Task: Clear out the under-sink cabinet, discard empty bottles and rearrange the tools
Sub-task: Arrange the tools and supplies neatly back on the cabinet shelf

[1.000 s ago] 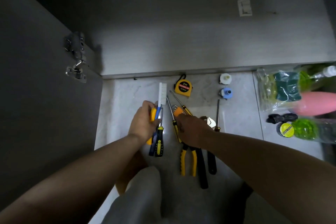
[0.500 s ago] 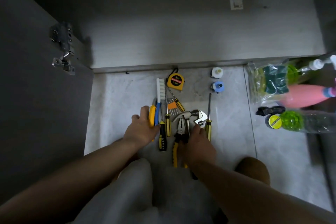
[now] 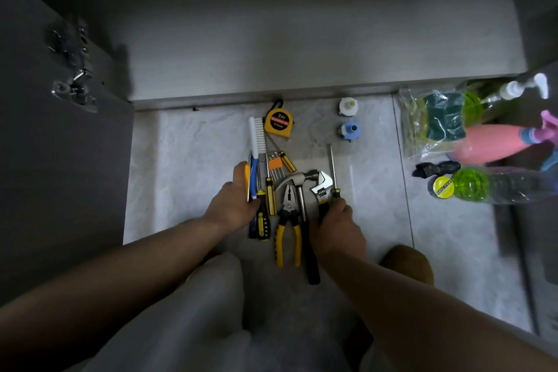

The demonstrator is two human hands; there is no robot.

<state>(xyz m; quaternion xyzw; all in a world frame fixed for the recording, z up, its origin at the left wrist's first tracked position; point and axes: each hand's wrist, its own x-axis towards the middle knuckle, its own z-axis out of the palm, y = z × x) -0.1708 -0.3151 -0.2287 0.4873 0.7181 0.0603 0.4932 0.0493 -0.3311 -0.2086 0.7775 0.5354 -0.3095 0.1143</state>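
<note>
On the pale floor tiles just before the open cabinet, the tools lie in a tight row, handles toward the crouching person. The left hand (image 3: 232, 205) sits at the row's left edge, forefinger stretched along a yellow-handled tool (image 3: 247, 178), thumb tip against a black-and-yellow screwdriver (image 3: 263, 220). From here I cannot tell whether it pinches the bunch or only presses it. Beside that finger lies a white-bristled brush (image 3: 256, 139), and a yellow tape measure (image 3: 277, 123) sits near the cabinet's edge. The right hand (image 3: 336, 226) has its fingers curled over the handle of the adjustable wrench (image 3: 322, 183), knuckles up, fingertips touching the handle of a long screwdriver (image 3: 332, 166) just to the right. Between the hands lie yellow-handled pliers (image 3: 288, 220) and a hammer (image 3: 302, 190), its head resting against the wrench's jaw. An orange hex key set (image 3: 274, 164) lies behind them. Off to the right, well apart, are a bag of sponges (image 3: 434, 118), a pink bottle (image 3: 489, 143) and a green bottle (image 3: 483, 187) on its side.
</note>
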